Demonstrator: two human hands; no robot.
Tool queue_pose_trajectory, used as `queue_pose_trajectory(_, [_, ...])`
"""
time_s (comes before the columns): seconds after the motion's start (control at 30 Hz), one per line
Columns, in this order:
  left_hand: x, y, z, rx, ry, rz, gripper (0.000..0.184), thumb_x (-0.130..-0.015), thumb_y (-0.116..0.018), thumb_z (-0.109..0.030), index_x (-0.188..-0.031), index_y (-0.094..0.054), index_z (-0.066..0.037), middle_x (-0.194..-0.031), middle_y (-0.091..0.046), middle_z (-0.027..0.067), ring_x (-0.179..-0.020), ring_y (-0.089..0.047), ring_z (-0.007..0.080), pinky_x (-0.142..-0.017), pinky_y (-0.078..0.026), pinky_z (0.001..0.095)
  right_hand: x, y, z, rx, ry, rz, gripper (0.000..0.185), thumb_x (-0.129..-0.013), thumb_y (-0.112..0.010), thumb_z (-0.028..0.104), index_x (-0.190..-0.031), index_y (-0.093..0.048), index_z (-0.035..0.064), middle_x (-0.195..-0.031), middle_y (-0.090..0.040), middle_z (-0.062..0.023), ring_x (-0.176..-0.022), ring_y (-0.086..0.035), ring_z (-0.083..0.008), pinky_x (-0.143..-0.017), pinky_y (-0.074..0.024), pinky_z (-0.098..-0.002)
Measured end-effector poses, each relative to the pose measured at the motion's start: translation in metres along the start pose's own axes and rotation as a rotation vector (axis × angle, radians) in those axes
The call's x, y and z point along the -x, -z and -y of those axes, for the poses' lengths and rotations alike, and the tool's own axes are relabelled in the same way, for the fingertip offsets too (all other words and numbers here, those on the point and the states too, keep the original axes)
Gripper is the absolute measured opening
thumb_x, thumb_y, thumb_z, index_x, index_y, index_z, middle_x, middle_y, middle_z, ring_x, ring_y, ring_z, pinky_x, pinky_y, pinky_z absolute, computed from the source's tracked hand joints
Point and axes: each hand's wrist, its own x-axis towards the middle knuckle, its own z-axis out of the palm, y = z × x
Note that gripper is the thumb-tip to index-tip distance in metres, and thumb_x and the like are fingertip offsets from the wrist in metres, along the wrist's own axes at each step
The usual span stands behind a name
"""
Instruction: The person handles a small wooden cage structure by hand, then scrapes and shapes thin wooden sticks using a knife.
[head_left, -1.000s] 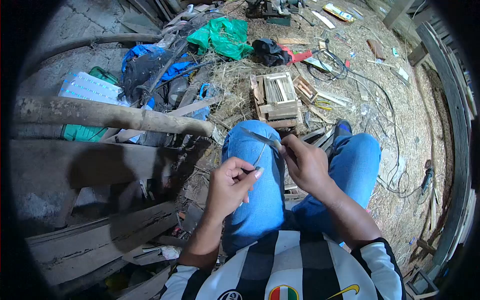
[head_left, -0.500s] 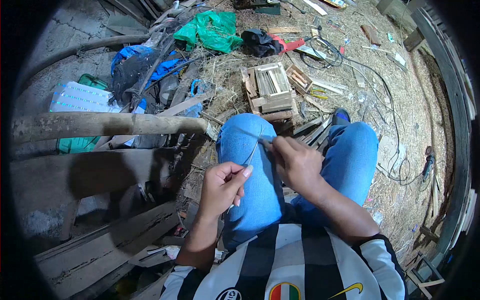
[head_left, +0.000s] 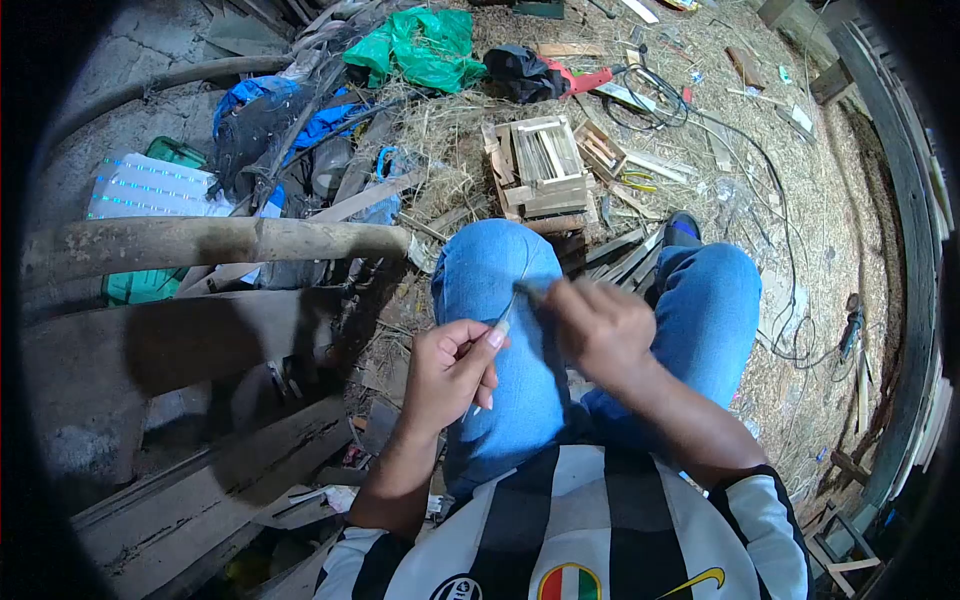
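Note:
Over the jeans-covered left knee, my left hand [head_left: 455,370] pinches a thin strip [head_left: 508,312] between thumb and fingers. The strip points up and away, and its lower end shows below the fingers. My right hand [head_left: 605,325] is closed around the handle of a knife [head_left: 530,292], just right of the strip. Motion smears this hand and the knife, and the blade is hard to make out. Whether blade and strip touch, I cannot tell.
Beyond the knees stands a stack of wooden pieces [head_left: 545,165] beside a small wooden box [head_left: 598,150]. Yellow-handled pliers [head_left: 637,181], a red power tool [head_left: 585,80] and its cable lie on the straw-strewn ground. A round pole [head_left: 220,250] juts in from the left.
The knife, clearly seen a second ago, has moved down and back beside the strip and is now blurred. My left hand has shifted slightly and keeps its pinch. The view has shifted a little.

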Motion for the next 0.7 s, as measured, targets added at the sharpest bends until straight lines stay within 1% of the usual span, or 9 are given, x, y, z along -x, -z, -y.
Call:
queue_pose_trajectory(0.1, [0.000, -0.001, 0.002, -0.009, 0.018, -0.017, 0.025, -0.100, -0.067, -0.019, -0.090, -0.069, 0.004, -0.058, -0.060, 0.0041, -0.040, -0.052, 0.0090, -0.037, -0.040, 0.0230, -0.005, -0.002, -0.001, 0.044, -0.071, -0.017, 0.016, -0.080, -0.069, 0.021, -0.093, -0.063, 0.0147, -0.069, -0.050, 0.0008, -0.057, -0.058, -0.0154, -0.046, -0.0456, -0.0329])
queue_pose_trajectory(0.17, [0.001, -0.002, 0.003, -0.025, -0.002, -0.019, 0.025, -0.100, -0.067, -0.019, -0.091, -0.069, 0.004, -0.058, -0.060, 0.0040, -0.040, -0.052, 0.0090, -0.037, -0.040, 0.0230, 0.003, 0.003, 0.013, 0.037, 0.037, -0.036, 0.013, -0.079, -0.069, 0.020, -0.089, -0.061, 0.0150, -0.069, -0.052, -0.0003, -0.056, -0.059, -0.0170, -0.045, -0.0452, -0.0330])
queue_pose_trajectory(0.23, [0.000, -0.002, 0.004, -0.042, -0.021, -0.022, 0.026, -0.100, -0.066, -0.020, -0.091, -0.069, 0.004, -0.058, -0.060, 0.0040, -0.040, -0.052, 0.0090, -0.037, -0.041, 0.0230, 0.002, 0.003, 0.012, 0.054, 0.050, -0.040, 0.013, -0.080, -0.069, 0.020, -0.089, -0.061, 0.0149, -0.069, -0.052, -0.0003, -0.056, -0.059, -0.0169, -0.045, -0.0450, -0.0332])
queue_pose_trajectory(0.3, [0.001, -0.003, 0.003, -0.027, 0.001, -0.030, 0.026, -0.101, -0.066, -0.020, -0.092, -0.068, 0.004, -0.059, -0.061, 0.0046, -0.042, -0.056, 0.0102, -0.038, -0.042, 0.0224, -0.005, -0.001, -0.005, 0.064, -0.048, -0.028, 0.014, -0.081, -0.068, 0.021, -0.092, -0.062, 0.0148, -0.069, -0.052, 0.0011, -0.055, -0.058, -0.0144, -0.045, -0.0442, -0.0325])
queue_pose_trajectory(0.37, [0.002, -0.004, 0.004, -0.016, -0.010, -0.030, 0.026, -0.101, -0.066, -0.021, -0.093, -0.068, 0.004, -0.060, -0.062, 0.0054, -0.043, -0.059, 0.0112, -0.039, -0.043, 0.0222, -0.007, -0.001, -0.004, 0.091, -0.071, -0.054, 0.014, -0.081, -0.068, 0.021, -0.091, -0.062, 0.0150, -0.069, -0.051, 0.0012, -0.055, -0.057, -0.0143, -0.044, -0.0439, -0.0327])
queue_pose_trajectory(0.43, [0.001, -0.004, 0.006, -0.004, -0.025, -0.027, 0.026, -0.101, -0.066, -0.021, -0.094, -0.068, 0.004, -0.061, -0.063, 0.0062, -0.045, -0.062, 0.0123, -0.039, -0.044, 0.0220, 0.001, 0.006, 0.011, 0.052, 0.026, -0.010, 0.014, -0.078, -0.070, 0.020, -0.089, -0.061, 0.0157, -0.069, -0.052, -0.0002, -0.055, -0.058, -0.0165, -0.045, -0.0445, -0.0336])
queue_pose_trajectory(0.47, [0.001, -0.003, 0.008, -0.015, -0.027, -0.020, 0.026, -0.101, -0.065, -0.021, -0.095, -0.068, 0.004, -0.062, -0.064, 0.0070, -0.047, -0.064, 0.0134, -0.040, -0.045, 0.0222, 0.005, 0.008, 0.022, -0.002, -0.010, -0.002, 0.018, -0.075, -0.072, 0.014, -0.088, -0.060, 0.0119, -0.069, -0.054, -0.0041, -0.057, -0.060, -0.0234, -0.048, -0.0461, -0.0383])
queue_pose_trajectory(0.63, [0.002, -0.005, 0.007, -0.041, -0.030, -0.030, 0.025, -0.102, -0.064, -0.021, -0.095, -0.068, 0.003, -0.065, -0.066, 0.0080, -0.049, -0.066, 0.0150, -0.040, -0.046, 0.0226, -0.004, 0.003, -0.001, 0.010, -0.143, 0.005, 0.018, -0.074, -0.070, 0.013, -0.090, -0.062, 0.0124, -0.070, -0.056, -0.0043, -0.058, -0.061, -0.0217, -0.049, -0.0475, -0.0379])
queue_pose_trajectory(0.7, [0.002, -0.006, 0.007, -0.033, -0.021, -0.048, 0.024, -0.101, -0.065, -0.020, -0.095, -0.068, 0.003, -0.065, -0.066, 0.0076, -0.049, -0.066, 0.0151, -0.040, -0.046, 0.0226, 0.006, 0.006, 0.013, -0.072, -0.021, 0.017, 0.018, -0.074, -0.070, 0.011, -0.090, -0.062, 0.0118, -0.071, -0.057, -0.0049, -0.058, -0.062, -0.0230, -0.049, -0.0478, -0.0377])
